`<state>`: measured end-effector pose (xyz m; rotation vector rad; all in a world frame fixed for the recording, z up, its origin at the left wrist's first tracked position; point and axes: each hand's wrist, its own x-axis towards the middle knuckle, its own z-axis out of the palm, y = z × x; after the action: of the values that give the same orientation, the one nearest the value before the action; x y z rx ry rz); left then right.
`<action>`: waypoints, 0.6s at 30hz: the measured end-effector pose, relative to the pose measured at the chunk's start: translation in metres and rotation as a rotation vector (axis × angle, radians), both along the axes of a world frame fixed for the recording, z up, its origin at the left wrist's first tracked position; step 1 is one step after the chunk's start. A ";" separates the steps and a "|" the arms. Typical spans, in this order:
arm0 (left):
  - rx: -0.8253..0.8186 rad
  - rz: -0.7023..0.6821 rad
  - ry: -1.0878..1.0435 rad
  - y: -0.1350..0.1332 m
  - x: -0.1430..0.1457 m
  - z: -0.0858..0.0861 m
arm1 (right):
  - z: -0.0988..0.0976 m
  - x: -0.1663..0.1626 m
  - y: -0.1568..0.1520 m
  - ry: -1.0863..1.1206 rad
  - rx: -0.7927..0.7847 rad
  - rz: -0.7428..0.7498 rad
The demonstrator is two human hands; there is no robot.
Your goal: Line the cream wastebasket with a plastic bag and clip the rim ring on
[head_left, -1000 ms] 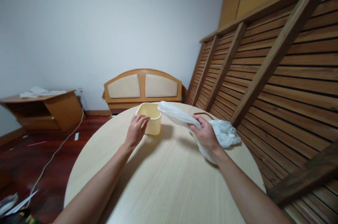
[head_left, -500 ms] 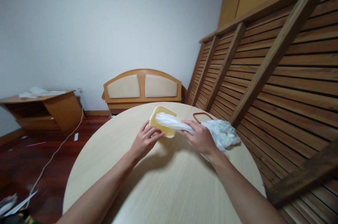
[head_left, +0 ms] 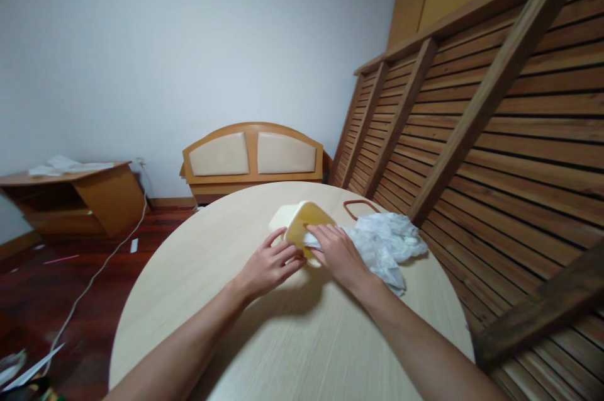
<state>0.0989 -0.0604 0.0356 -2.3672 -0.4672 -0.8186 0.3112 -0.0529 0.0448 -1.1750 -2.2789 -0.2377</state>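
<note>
While left hand (head_left: 271, 265) grips tilted tub (head_left: 302, 228) and right hand (head_left: 337, 253) clutches plastic bag (head_left: 384, 243), brown ring (head_left: 359, 209) lies beyond near table (head_left: 292, 338) edge

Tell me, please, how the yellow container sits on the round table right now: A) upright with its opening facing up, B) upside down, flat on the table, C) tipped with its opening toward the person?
C: the yellow container is tilted, its opening facing the person, with white plastic pushed into it by the right hand.

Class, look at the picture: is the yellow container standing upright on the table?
No, the yellow container is tipped on its side, its opening facing the right hand.
</note>
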 end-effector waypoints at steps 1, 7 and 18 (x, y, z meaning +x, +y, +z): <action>-0.001 0.003 0.002 0.000 0.000 0.000 | -0.002 0.000 0.000 0.025 -0.009 0.025; 0.002 0.025 -0.008 0.002 -0.005 0.001 | -0.005 0.009 -0.001 0.162 -0.099 0.192; -0.005 0.089 -0.076 0.010 -0.010 0.001 | 0.017 0.056 0.014 0.382 -0.058 0.189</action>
<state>0.0886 -0.0508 0.0363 -2.3085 -0.6022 -0.8689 0.3671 -0.0389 0.0615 -0.9307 -2.0486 0.1174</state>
